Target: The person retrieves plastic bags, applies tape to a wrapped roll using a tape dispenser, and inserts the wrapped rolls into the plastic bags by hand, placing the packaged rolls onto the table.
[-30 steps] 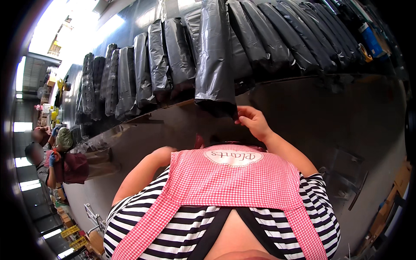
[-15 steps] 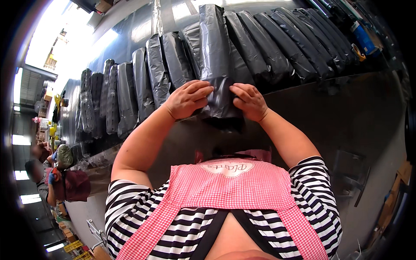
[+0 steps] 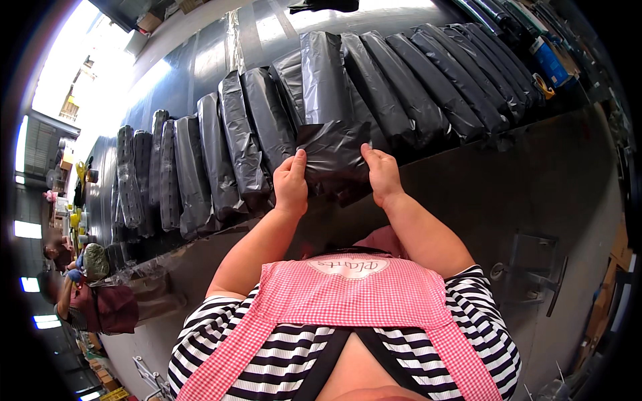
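A long package wrapped in black plastic (image 3: 322,77) lies lengthwise on top of a row of similar ones, its near end toward me. The loose open end of its wrap, a wide black plastic flap (image 3: 334,152), is spread out and turned up over the near end. My left hand (image 3: 291,186) is closed on the flap's left edge, thumb on top. On the right edge, my right hand (image 3: 384,178) grips the flap in the same way. The fingers under the plastic are partly hidden.
Black-wrapped packages (image 3: 408,87) lie side by side along the table (image 3: 200,60), left and right. A blue box (image 3: 552,61) and a tape roll (image 3: 544,85) sit at the far right. Another person (image 3: 110,297) stands at the left, holding a greenish bundle (image 3: 95,260).
Both hands have shifted from the sides of the package's near end to the wrap's loose edges. The flap is now spread wide and lifted, with my thumbs on top.
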A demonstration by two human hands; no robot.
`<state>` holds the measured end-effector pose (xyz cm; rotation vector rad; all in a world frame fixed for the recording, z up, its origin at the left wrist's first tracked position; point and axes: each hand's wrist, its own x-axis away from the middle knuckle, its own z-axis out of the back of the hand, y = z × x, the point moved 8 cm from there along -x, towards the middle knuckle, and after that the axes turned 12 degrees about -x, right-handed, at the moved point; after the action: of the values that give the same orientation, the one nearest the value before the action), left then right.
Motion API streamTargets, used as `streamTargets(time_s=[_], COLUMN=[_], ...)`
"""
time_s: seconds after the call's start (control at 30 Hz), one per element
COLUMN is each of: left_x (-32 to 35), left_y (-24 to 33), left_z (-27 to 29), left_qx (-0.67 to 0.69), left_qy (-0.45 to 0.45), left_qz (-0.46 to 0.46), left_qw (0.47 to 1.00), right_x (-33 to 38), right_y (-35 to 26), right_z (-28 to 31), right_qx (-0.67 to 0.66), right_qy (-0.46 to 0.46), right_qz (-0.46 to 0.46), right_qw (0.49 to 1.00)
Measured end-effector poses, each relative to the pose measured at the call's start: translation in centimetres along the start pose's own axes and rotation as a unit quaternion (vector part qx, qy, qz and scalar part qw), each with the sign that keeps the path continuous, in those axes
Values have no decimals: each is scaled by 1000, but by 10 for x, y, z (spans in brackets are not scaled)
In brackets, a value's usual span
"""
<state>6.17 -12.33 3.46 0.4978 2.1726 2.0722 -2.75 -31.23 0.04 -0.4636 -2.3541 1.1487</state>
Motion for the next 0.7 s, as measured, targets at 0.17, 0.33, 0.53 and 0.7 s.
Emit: streamTargets(time_s=[0.17,0.33,0.53,0.7], left_x=[12,-1,25,6], left_y=[4,-3,86,66], left_z=[4,9,-38,-24], left_qx=[-34,-109,-441,-388], left_qy=[58,74,-42,-82], left_qz=[-40,-95,-475,-315], left_qw=[997,987,761,862], right_x=[7,13,4,-23], right_y=[-13,-62,-72,-66], right_z=[-4,-34,-66,-104], right_qx=[145,363,544,596], right_qy=[44,37,-71,-36], right_qz=[8,238,245,81], right_qw=[988,900,800,798])
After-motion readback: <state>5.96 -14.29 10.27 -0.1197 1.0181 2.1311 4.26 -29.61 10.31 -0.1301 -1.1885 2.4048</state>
